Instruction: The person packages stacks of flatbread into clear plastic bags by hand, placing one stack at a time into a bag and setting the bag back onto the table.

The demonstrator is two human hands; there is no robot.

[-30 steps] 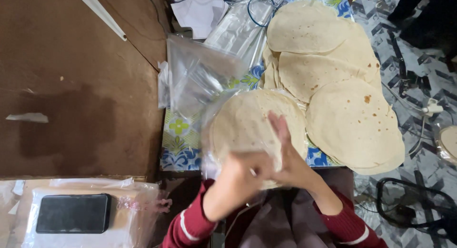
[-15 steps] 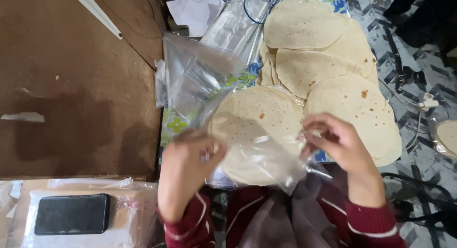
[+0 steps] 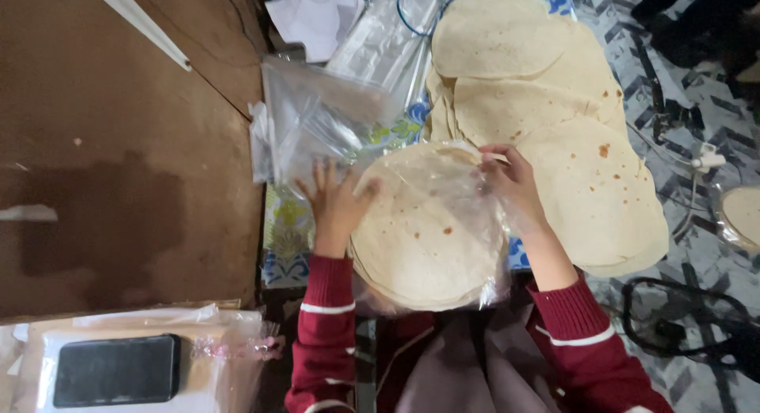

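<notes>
Stack of tortillas (image 3: 423,231) — in a clear bag (image 3: 467,223), at the near edge of the surface (image 3: 277,231), in front of the person.
Left hand (image 3: 336,203) — on the stack's left rim, fingers spread flat, gripping nothing.
Right hand (image 3: 511,179) — at the stack's far right edge, fingers pinched on the bag film.
Loose tortillas (image 3: 546,104) — spread beyond and right of the stack.
Empty bags (image 3: 324,120) — beyond and left of the stack.
Step, as judged: bagging the stack. The next move calls for drawing the film fully over while the flat hand steadies the pile.
</notes>
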